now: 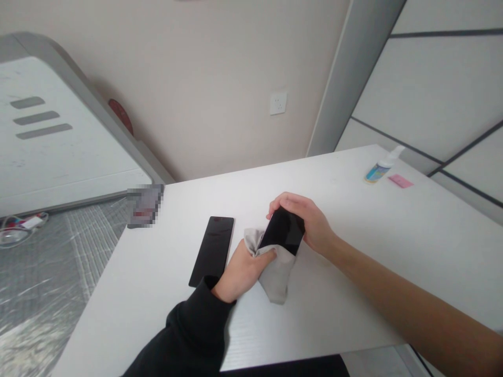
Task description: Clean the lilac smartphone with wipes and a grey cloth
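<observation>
A black-screened smartphone [283, 229] is held tilted above the white table between my two hands. My right hand [308, 214] wraps round its upper end, fingers closed over the far edge. At the lower end, my left hand [245, 269] grips a light grey cloth [276, 277] folded round the phone, thumb pressed on the cloth over the screen. The cloth's loose end hangs down below. Another dark smartphone [212, 250] lies flat on the table, screen up, just left of my left hand and partly covered by my black sleeve.
At the back right of the white table [334, 293] stand a spray bottle [380, 166] with a blue-yellow label and, beside it, a flat pink packet [400, 181]. A blurred-out item [145, 206] lies at the left edge. A wall socket [278, 103] is behind.
</observation>
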The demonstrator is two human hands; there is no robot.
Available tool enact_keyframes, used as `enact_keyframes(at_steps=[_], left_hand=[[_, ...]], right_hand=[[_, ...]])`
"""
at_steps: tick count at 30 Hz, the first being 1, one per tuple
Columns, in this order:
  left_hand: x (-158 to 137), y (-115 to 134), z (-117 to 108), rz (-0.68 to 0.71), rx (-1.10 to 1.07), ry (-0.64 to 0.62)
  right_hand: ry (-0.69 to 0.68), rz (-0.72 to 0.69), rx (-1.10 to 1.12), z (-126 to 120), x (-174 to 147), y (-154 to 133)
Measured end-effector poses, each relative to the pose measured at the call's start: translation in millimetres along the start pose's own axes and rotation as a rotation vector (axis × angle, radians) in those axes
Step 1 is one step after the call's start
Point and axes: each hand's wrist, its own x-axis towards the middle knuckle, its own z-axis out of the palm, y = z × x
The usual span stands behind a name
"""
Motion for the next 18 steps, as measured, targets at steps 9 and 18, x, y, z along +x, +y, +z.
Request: enact_keyframes(at_steps=[9, 18], left_hand=[[-0.2, -8.9, -5.5, -0.113, -0.230, -0.073], [0.6, -6.3, -6.7, -0.118, -0.348, -0.226]], right_hand=[[0.110, 0.040, 0.078, 0.2, 2.2, 4.3], [0.178, 0.093, 0.171, -6.8, 6.7, 8.3]])
